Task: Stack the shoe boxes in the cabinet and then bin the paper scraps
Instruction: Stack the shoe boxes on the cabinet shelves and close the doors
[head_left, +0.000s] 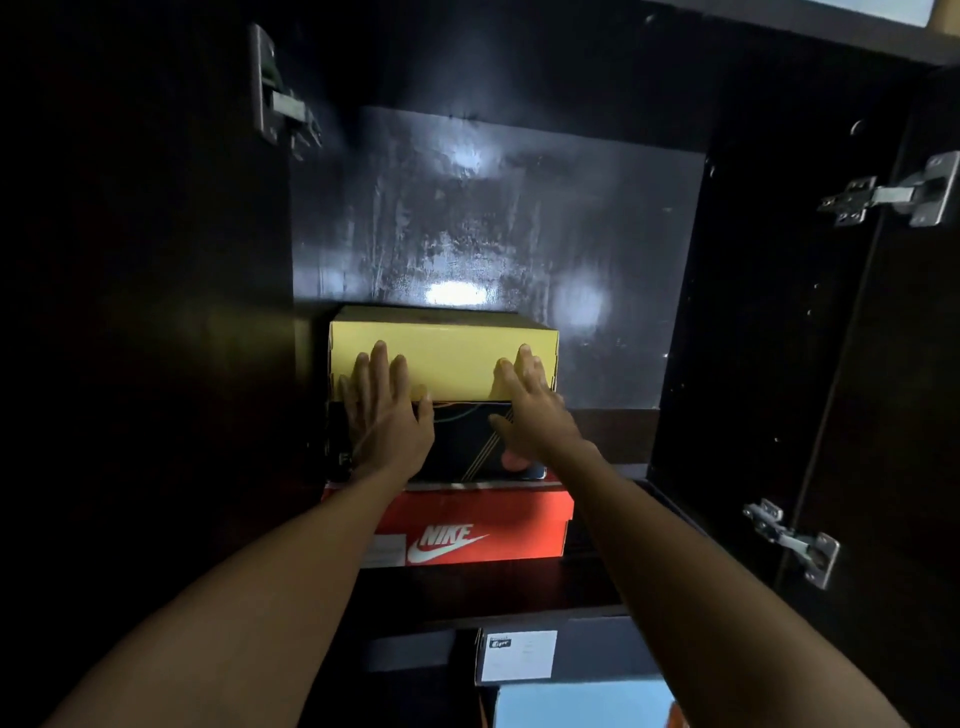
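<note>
Inside a dark cabinet (727, 312), three shoe boxes form a stack at the left of the shelf. A yellow box (444, 345) is on top, a black box (462, 439) with coloured lines lies under it, and a red Nike box (467, 525) is at the bottom. My left hand (387, 410) lies flat, fingers spread, against the front of the yellow and black boxes on the left. On the right side of that front, my right hand (530, 400) presses flat in the same way. Neither hand grips anything. No paper scraps are in view.
The shelf (613, 431) has free room to the right of the stack. Below it, a lower shelf holds a dark box with a white label (517, 654) and a light blue box (582, 706). Open doors with metal hinges (893, 195) flank the opening.
</note>
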